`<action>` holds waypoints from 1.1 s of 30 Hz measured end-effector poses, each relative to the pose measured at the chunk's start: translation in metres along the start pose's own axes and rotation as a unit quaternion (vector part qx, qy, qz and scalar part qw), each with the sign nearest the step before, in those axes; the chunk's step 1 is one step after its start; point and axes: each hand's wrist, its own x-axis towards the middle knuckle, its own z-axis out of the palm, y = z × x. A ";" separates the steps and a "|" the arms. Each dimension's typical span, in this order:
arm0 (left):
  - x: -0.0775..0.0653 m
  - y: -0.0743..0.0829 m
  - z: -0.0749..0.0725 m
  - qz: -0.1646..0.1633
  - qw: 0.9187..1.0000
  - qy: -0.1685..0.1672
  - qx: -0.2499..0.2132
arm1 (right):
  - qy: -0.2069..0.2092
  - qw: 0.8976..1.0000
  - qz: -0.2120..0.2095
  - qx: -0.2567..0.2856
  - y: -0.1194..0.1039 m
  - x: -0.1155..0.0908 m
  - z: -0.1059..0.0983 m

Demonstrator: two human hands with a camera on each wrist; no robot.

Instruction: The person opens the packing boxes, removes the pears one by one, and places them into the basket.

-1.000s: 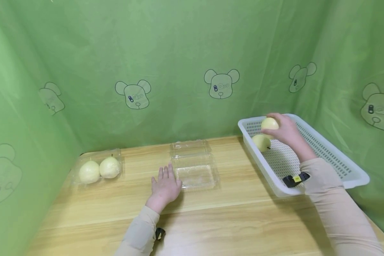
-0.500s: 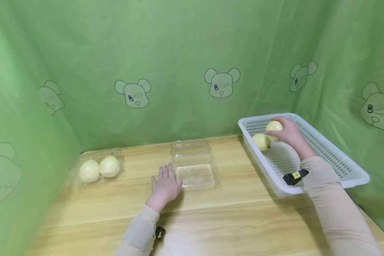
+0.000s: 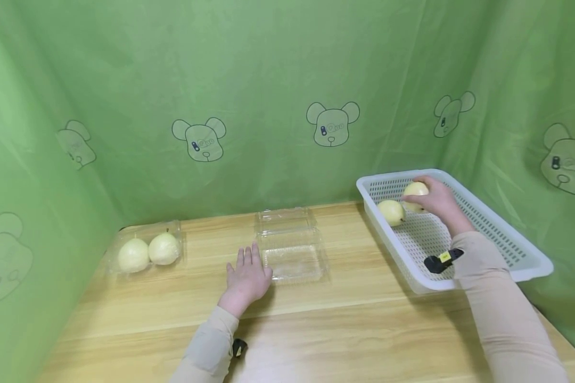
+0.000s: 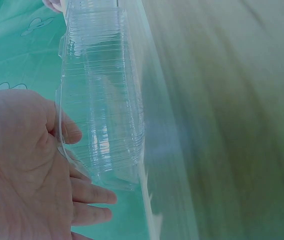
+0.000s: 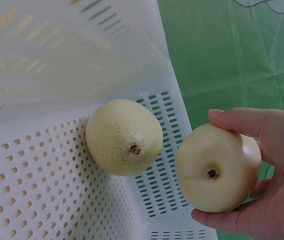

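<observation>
My right hand (image 3: 433,198) grips a pale yellow pear (image 5: 218,168) over the far end of a white perforated basket (image 3: 402,260). Thumb and fingers curl round the fruit's sides in the right wrist view. Beside it a second pear (image 5: 124,137) lies in the basket, with a dark stem end showing. My left hand (image 3: 249,277) has its fingers extended at the left edge of a clear plastic clamshell box (image 3: 292,263). That box stands with its lid raised back, and in the left wrist view the thumb touches or nearly touches its rim (image 4: 62,120).
At the left of the wooden table (image 3: 287,340) another clear clamshell box (image 3: 146,231) holds two pears (image 3: 149,252). A green curtain (image 3: 268,69) with bear-head prints hangs round the back and both sides.
The right hand has moved slightly right and lower with its pear, away from the pear left in the basket. The left hand has stayed in place beside the clear box.
</observation>
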 end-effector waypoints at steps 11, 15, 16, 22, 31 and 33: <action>0.000 0.000 0.001 -0.004 1.000 -0.002 -0.002 | -0.009 1.000 0.012 0.006 0.013 0.005 0.000; 0.000 0.001 0.001 -0.004 1.000 -0.004 0.000 | -0.017 1.000 0.022 0.006 0.019 0.007 0.001; 0.000 0.001 0.001 -0.004 1.000 -0.005 0.001 | -0.019 1.000 0.023 0.005 0.020 0.007 0.001; -0.001 0.002 0.000 -0.001 1.000 -0.005 0.000 | -0.034 0.999 0.025 -0.002 0.024 0.007 0.001; -0.001 0.000 0.001 0.002 1.000 0.001 0.004 | -0.044 0.998 0.014 -0.031 0.024 0.009 0.005; -0.001 0.000 0.002 0.002 1.000 0.002 0.007 | -0.049 0.998 0.017 -0.032 0.025 0.010 0.006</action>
